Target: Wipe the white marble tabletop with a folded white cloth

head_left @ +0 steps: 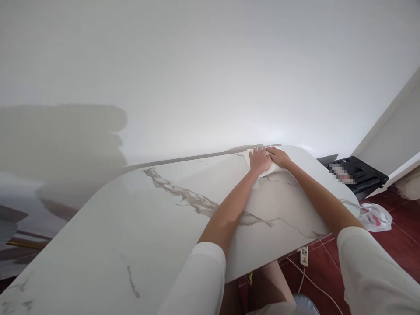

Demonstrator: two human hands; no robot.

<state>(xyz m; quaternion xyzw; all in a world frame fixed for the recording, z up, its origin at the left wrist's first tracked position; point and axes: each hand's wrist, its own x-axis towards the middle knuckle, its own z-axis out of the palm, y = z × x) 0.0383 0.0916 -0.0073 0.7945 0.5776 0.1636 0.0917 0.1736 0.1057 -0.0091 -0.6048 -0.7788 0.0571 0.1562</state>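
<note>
Both my hands rest close together on a white cloth or paper wipe [268, 172] near the far edge of a white marble-patterned tabletop [157, 227]. My left hand [261, 161] lies flat on the wipe, its fingers a little spread. Just to its right, my right hand [278, 156] presses down too, its fingertips touching or overlapping the left hand. Neither hand looks closed around the wipe. Parts of the wipe are hidden under the palms and fingers.
The table's far edge runs along a pale wall [210, 78] with darker grey patches. Right of the table are a black case [361, 170] and a plastic bag [376, 218]. A white power strip [304, 256] and cables lie below, over the red tiled floor [405, 234].
</note>
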